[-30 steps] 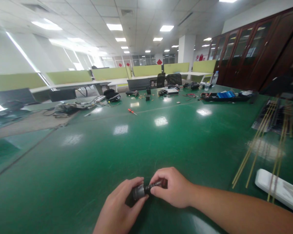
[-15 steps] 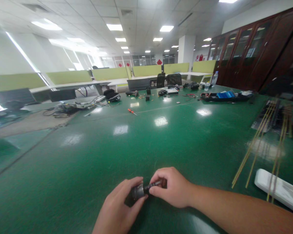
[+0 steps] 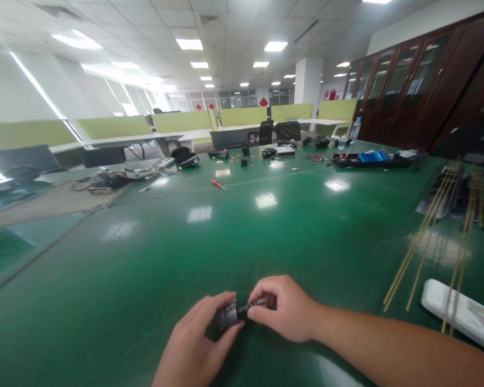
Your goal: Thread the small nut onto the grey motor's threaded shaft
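Near the bottom middle of the head view, my left hand (image 3: pixel 201 338) grips a short dark metal cylinder (image 3: pixel 228 317) between thumb and fingers. From its right end sticks out a thin ridged shaft (image 3: pixel 255 305), tilted slightly upward to the right. My right hand (image 3: pixel 286 309) pinches this shaft between thumb and index finger, its other fingers curled. Both hands are low over the green tabletop (image 3: pixel 226 247). The shaft's far end is partly hidden by the right hand, and I cannot tell whether the shaft and cylinder are one piece.
Thin yellowish sticks (image 3: pixel 421 242) and a white oblong case (image 3: pixel 460 312) lie at the right. Further off are a red screwdriver (image 3: pixel 218 184), a black tray (image 3: pixel 373 161) with a blue item, a plastic bottle (image 3: pixel 355 130), and circuit parts with cables (image 3: pixel 116 180) at left.
My right hand's fingers have shifted very slightly to the right along the shaft. The left hand still holds the cylinder in the same place.
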